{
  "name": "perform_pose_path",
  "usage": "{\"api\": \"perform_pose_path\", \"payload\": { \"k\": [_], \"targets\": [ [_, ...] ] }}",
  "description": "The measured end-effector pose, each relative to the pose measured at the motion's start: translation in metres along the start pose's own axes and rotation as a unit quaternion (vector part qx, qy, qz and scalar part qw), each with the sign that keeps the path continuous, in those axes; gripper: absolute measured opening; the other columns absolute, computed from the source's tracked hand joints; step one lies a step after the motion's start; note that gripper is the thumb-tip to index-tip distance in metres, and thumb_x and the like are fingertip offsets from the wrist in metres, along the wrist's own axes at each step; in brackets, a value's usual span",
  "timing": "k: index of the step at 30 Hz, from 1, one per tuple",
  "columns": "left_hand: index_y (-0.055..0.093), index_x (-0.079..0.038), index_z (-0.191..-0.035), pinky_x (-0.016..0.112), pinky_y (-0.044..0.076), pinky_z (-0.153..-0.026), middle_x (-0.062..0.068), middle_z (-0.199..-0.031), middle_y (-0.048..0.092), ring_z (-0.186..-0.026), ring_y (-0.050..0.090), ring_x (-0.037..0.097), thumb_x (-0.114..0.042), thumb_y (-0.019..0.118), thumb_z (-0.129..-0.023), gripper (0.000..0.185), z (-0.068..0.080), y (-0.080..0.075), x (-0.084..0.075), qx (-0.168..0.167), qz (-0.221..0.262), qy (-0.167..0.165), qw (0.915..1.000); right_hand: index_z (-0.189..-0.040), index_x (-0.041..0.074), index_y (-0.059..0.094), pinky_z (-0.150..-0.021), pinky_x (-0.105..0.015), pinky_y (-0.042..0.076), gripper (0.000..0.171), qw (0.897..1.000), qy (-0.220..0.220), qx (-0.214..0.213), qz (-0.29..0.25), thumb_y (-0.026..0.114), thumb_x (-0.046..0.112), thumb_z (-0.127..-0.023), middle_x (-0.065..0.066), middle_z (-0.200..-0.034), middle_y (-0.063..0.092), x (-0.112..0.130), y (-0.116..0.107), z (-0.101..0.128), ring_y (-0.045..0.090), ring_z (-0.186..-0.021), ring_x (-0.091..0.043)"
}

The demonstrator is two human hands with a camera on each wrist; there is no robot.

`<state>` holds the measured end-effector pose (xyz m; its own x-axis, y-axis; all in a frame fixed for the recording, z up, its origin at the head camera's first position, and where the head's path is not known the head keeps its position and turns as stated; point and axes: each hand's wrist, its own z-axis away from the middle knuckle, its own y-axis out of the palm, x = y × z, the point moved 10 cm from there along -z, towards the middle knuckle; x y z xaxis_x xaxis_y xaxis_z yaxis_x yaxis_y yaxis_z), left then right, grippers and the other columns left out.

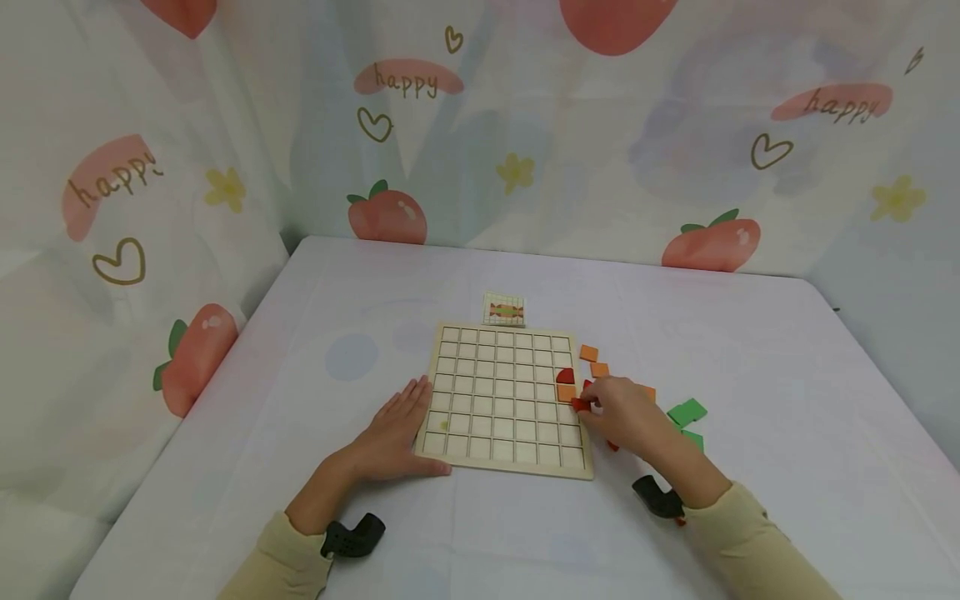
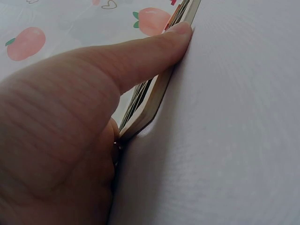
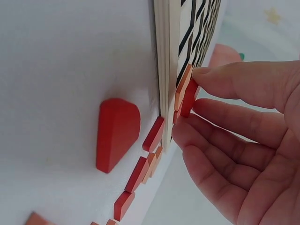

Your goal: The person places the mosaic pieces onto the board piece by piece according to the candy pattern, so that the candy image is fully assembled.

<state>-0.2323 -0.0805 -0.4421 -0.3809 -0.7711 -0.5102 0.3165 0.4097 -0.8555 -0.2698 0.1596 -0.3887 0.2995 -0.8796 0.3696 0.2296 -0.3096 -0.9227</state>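
Head view shows left hand [image 1: 390,437] flat, steadying grid board [image 1: 504,400], while right hand [image 1: 626,415] pinches red tile [image 1: 581,404] at frame centre; advise seating it squarely in its cell.

"happy" stands on the pink blobs of the backdrop cloth [image 1: 408,79]

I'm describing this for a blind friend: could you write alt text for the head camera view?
A right hand pinches a red tile at the right edge of a wooden grid board on a white table, while the left hand rests flat against the board's left edge. Orange tiles and green tiles lie to the right; a pattern card sits behind.
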Motion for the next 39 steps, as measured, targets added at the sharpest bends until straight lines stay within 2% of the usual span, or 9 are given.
{"api": "perform_pose_path", "payload": {
  "k": [5, 13, 22, 34, 39],
  "targets": [
    [0.002, 0.000, -0.146, 0.041, 0.004, -0.108, 0.011, -0.152, -0.002, -0.138, -0.005, 0.021, -0.065, 0.062, -0.072, 0.115, 0.000, 0.000, 0.000, -0.001, 0.001, 0.002, 1.0000, -0.093, 0.002, 0.071, -0.056, -0.026, 0.043, 0.015, 1.000, -0.002, 0.002, 0.003, 0.071, 0.009, -0.080, -0.001, -0.078, 0.057, 0.002, 0.004, -0.001, 0.048, -0.070, -0.017],
    [0.002, 0.000, -0.146, 0.040, 0.004, -0.108, 0.011, -0.152, -0.003, -0.138, -0.005, 0.020, -0.065, 0.062, -0.072, 0.115, -0.001, 0.001, 0.001, -0.001, 0.001, 0.002, 1.0000, -0.091, 0.001, 0.071, -0.059, -0.026, 0.043, 0.015, 0.999, -0.029, -0.020, 0.016, 0.072, 0.009, -0.078, 0.001, -0.076, 0.058, 0.011, 0.006, -0.002, 0.048, -0.069, -0.015],
    [0.001, 0.000, -0.146, 0.040, 0.005, -0.108, 0.011, -0.152, -0.003, -0.138, -0.005, 0.020, -0.066, 0.062, -0.072, 0.116, -0.002, 0.003, 0.003, -0.001, 0.000, 0.001, 1.0000, -0.083, 0.002, 0.070, -0.055, -0.024, 0.040, 0.008, 0.998, -0.051, -0.030, 0.026, 0.072, 0.007, -0.078, 0.001, -0.072, 0.056, 0.018, 0.007, -0.002, 0.045, -0.064, -0.013],
    [0.001, -0.001, -0.146, 0.039, 0.004, -0.108, 0.010, -0.152, -0.004, -0.138, -0.006, 0.018, -0.066, 0.062, -0.072, 0.116, -0.002, 0.004, 0.003, 0.002, -0.005, -0.002, 1.0000, -0.079, 0.004, 0.068, -0.051, -0.025, 0.036, 0.007, 0.998, -0.041, -0.028, 0.047, 0.072, 0.009, -0.079, 0.001, -0.066, 0.048, 0.017, 0.010, -0.003, 0.042, -0.061, -0.014],
    [0.001, 0.000, -0.146, 0.039, 0.004, -0.108, 0.010, -0.152, -0.003, -0.138, -0.006, 0.019, -0.066, 0.062, -0.071, 0.116, -0.002, 0.004, 0.004, 0.002, -0.006, -0.005, 1.0000, -0.083, 0.003, 0.069, -0.053, -0.025, 0.038, 0.008, 0.998, -0.037, -0.024, 0.048, 0.072, 0.009, -0.079, 0.000, -0.068, 0.050, 0.017, 0.011, -0.004, 0.043, -0.062, -0.014]
  ]
}}
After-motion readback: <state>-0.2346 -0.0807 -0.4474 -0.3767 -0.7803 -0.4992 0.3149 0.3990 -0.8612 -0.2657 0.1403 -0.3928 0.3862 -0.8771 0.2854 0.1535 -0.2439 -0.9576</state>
